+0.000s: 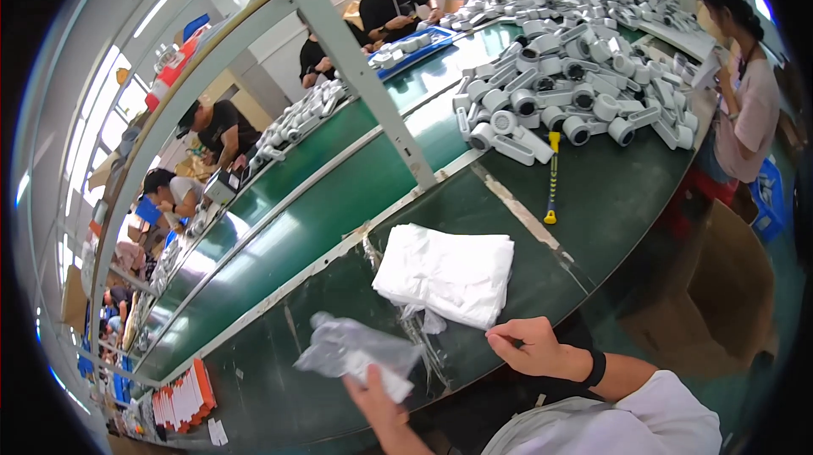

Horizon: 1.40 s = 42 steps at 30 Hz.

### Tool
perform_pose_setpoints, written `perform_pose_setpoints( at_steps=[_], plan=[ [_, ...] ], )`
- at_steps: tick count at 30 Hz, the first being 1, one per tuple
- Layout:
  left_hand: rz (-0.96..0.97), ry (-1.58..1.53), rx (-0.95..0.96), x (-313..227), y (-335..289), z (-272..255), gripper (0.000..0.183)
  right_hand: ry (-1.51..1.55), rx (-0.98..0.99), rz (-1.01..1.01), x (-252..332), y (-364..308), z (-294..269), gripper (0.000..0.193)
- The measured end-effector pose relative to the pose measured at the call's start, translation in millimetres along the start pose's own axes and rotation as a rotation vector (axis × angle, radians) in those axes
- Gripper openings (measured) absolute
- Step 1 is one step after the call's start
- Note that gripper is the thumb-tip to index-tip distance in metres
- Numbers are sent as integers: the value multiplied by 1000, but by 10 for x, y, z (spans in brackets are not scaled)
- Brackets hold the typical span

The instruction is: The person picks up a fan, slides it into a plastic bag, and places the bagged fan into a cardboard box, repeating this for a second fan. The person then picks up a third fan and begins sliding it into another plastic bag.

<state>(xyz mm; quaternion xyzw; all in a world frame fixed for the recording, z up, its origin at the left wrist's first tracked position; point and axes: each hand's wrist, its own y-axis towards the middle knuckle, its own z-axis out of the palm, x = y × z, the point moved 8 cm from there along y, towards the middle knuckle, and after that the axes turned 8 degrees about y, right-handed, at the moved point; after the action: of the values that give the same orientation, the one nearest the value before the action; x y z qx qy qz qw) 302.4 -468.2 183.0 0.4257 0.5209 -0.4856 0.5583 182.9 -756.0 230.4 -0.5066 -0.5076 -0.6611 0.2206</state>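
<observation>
My left hand (375, 399) is closed around a small white rectangular piece (385, 377). A crumpled translucent plastic bag (356, 345) surrounds or overlaps that piece; I cannot tell which. Just right of it, a thick stack of folded white plastic bags or sheets (445, 273) lies flat on the dark green table (322, 408). My right hand (529, 345), with a black band on its wrist, is curled into a pinch by the stack's near right corner. Whether anything thin sits between those fingertips does not show.
A big heap of grey-white handheld devices (584, 82) covers the table's far right. A yellow-and-black hammer-like tool (552, 180) lies before it. Orange-and-white boxes (185, 397) stand at left. A metal post (356, 66) rises ahead. An open carton (711, 277) and several co-workers surround the line.
</observation>
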Motion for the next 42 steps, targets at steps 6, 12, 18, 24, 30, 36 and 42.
perform_pose_setpoints(
  at_steps=[6, 12, 18, 24, 30, 36, 42],
  plan=[
    [137, 1293, -324, -202, 473, -1115, 59, -146, 68, 50, 16, 273, -420, 12],
    [26, 1359, -292, -133, 497, -1144, 60, -446, 167, 171, -204, 887, -1075, 23],
    [123, 1376, -307, -284, 158, -945, 51, -847, -111, 202, -904, 1737, -1884, 47],
    [41, 1365, -420, -51, 440, -1275, 63, -1152, -137, 240, -1628, 2422, -2051, 52],
    [509, 1535, -622, -632, 178, -769, 53, -1168, -15, 496, -1830, 2561, -1997, 35],
    [803, 962, 592, -767, -441, 1461, 36, -722, -322, 262, -1352, 2416, -2260, 36],
    [1043, 1037, 725, -436, -567, 2138, 21, 487, -372, 390, -781, 1504, -1918, 40]
  ],
)
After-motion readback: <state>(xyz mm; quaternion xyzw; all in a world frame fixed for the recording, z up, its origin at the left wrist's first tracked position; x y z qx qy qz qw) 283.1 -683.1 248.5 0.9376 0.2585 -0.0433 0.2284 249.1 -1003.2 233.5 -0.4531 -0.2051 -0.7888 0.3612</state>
